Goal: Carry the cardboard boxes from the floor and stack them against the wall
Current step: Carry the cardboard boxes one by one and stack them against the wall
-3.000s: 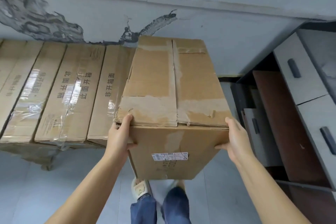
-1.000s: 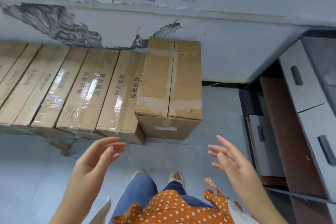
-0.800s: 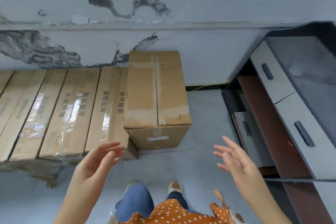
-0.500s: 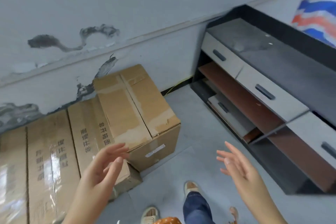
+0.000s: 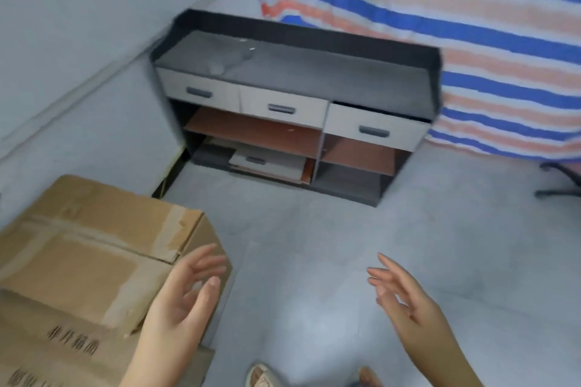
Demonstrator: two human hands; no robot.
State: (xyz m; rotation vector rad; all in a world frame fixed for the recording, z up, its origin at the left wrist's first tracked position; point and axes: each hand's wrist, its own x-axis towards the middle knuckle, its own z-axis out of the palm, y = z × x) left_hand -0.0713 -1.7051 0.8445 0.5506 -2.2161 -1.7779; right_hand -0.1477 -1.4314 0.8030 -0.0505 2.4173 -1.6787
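Left hand [image 5: 180,302] nearer, fingers spread and empty, overlapping the near corner of the taped cardboard box [image 5: 94,248] against the wall [image 5: 78,41]; long axis toward the wall. Right hand [image 5: 405,298] empty, fingers apart, over bare floor [image 5: 314,245].

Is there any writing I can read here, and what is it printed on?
"非开箱面": dark print on the lower cardboard box, blurred, so this reading is uncertain.
A second line of print at the bottom left edge of that box: cut off and too blurred to read.
Upper taped box: no writing shows.
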